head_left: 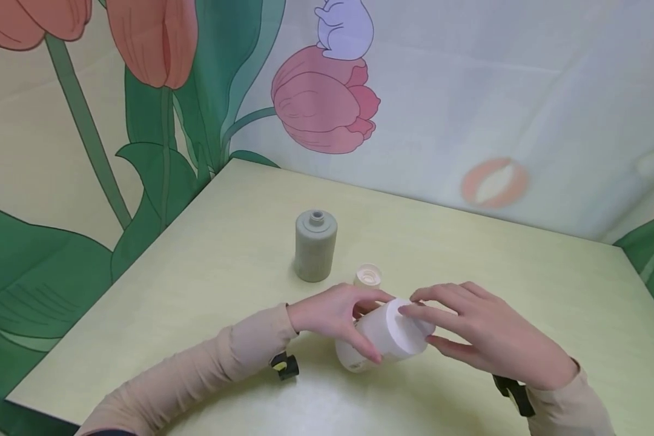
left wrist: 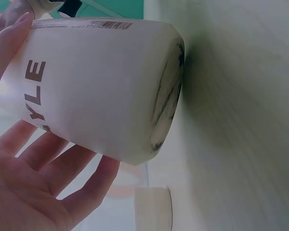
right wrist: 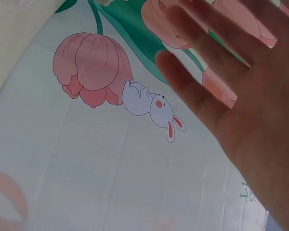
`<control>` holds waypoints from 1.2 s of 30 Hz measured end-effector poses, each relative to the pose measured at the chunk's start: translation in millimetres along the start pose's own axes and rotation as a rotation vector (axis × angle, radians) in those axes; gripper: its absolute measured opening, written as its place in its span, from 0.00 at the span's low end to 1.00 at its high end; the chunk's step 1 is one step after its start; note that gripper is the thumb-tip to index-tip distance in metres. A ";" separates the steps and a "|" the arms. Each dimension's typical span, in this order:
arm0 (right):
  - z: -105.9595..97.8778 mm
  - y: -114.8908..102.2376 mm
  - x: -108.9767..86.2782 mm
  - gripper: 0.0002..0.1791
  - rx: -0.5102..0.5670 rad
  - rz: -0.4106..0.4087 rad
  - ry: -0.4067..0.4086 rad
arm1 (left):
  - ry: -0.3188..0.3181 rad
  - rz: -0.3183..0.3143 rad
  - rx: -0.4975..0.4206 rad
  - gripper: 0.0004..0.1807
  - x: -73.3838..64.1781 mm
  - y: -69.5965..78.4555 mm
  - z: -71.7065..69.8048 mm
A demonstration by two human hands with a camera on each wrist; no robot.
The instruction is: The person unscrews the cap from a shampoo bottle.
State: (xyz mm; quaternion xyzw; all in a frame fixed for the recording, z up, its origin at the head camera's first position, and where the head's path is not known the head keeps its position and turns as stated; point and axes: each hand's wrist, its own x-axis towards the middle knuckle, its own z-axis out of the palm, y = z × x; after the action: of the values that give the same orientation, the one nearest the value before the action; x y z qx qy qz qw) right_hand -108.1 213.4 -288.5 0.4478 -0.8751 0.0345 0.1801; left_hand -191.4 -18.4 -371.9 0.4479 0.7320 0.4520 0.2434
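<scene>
A white bottle leans over the table, its shoulder end pointing up and right. My left hand holds it round the body, thumb along the near side and fingers on the far side. In the left wrist view, brown capital letters and a barcode show on the bottle, and its base has dark marks and is tipped close over the tabletop. My right hand is at the bottle's shoulder end, fingertips overlapping it, fingers spread and only slightly bent. The fingers partly hide the bottle's top.
A grey-green bottle with an uncapped neck stands upright farther back on the pale table. Just behind my left hand is a small cream cap, its ringed hollow facing up. A tulip-printed cloth hangs behind the table.
</scene>
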 end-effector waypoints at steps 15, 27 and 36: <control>-0.4 -0.6 -2.0 0.26 -0.015 0.033 0.044 | -0.016 -0.001 -0.002 0.39 1.2 0.3 0.3; -2.0 -2.6 -4.0 0.24 0.012 0.000 -0.003 | -0.011 -0.015 0.009 0.40 -0.4 -2.1 -0.2; 1.5 -3.6 0.1 0.22 -0.105 0.057 0.044 | -0.020 -0.008 0.015 0.40 0.0 -2.5 0.0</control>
State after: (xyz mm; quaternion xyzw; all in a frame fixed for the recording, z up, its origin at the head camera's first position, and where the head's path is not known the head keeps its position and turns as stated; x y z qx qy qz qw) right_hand -105.6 210.9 -290.3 0.4118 -0.8840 0.0035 0.2213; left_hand -192.4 -18.9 -374.2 0.4513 0.7347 0.4410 0.2493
